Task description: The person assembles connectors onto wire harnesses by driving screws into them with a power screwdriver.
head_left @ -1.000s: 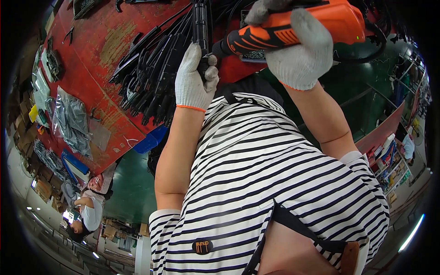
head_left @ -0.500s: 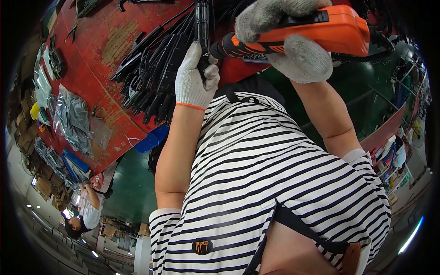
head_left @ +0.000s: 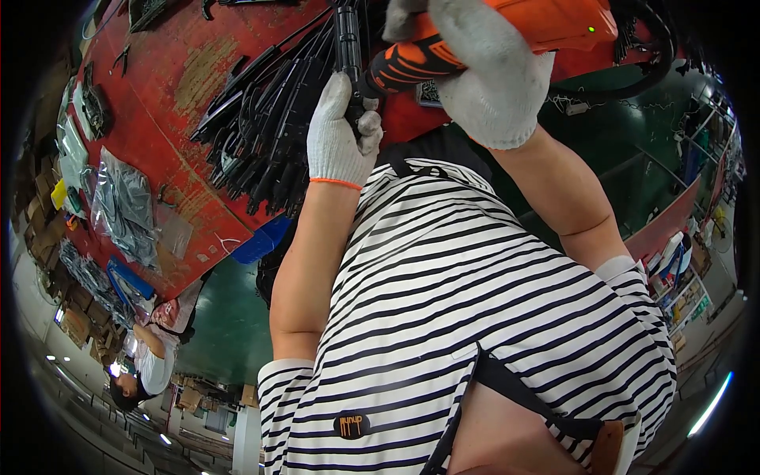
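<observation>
Black bar [head_left: 347, 39] and orange power driver [head_left: 566, 24] over a red table [head_left: 150, 87]

One bar is extending beyond the left hand [head_left: 345, 131], whose gloved fingers are curling closed around its near end. The right hand [head_left: 491, 79], also gloved, is wrapping around one driver, a digit lying across the casing; part of this grip is passing out of view at the upper edge. The driver's dark nose is pointing toward the bar near the left fingertips; whether the two are touching cannot be told. Left of the bar, a pile of black strips [head_left: 265, 127], too overlapped to count, is lying on the table. One clear bag [head_left: 119, 170] is holding grey pieces [head_left: 127, 214]; one small tray [head_left: 428, 104], partly hidden, is holding silvery bits [head_left: 430, 93]. One blue bin [head_left: 261, 240] is sitting by the table's edge, its contents indiscernible.
</observation>
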`<state>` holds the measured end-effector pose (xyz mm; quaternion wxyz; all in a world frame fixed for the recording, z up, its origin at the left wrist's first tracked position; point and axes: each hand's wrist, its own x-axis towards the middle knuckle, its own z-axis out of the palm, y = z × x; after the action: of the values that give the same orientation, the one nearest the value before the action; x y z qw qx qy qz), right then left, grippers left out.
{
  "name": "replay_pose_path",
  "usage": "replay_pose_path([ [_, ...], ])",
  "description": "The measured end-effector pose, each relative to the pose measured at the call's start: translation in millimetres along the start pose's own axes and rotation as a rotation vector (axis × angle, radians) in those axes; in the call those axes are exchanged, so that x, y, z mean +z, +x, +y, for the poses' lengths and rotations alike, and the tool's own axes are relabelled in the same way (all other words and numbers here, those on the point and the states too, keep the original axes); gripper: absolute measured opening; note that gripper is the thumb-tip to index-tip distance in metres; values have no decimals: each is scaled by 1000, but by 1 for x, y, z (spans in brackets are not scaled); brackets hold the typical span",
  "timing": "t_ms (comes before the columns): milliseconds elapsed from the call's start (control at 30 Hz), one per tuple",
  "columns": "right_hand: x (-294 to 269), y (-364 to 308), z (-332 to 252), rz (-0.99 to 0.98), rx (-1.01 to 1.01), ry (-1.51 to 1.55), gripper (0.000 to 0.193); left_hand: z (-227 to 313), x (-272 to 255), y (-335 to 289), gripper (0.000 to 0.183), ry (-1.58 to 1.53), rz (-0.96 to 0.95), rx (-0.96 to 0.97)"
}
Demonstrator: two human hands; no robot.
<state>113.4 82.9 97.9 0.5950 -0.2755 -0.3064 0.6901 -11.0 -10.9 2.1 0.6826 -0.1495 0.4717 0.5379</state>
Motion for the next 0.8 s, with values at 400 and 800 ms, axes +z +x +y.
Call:
replay_pose_path([
  [400, -14, 11, 20, -157, -19, 153, 41, -2, -2, -4, 23, 2, 36, 0],
  [800, 7, 3, -8, -166, 151, 329, 39, 37, -14, -10, 21, 100, 41, -25],
])
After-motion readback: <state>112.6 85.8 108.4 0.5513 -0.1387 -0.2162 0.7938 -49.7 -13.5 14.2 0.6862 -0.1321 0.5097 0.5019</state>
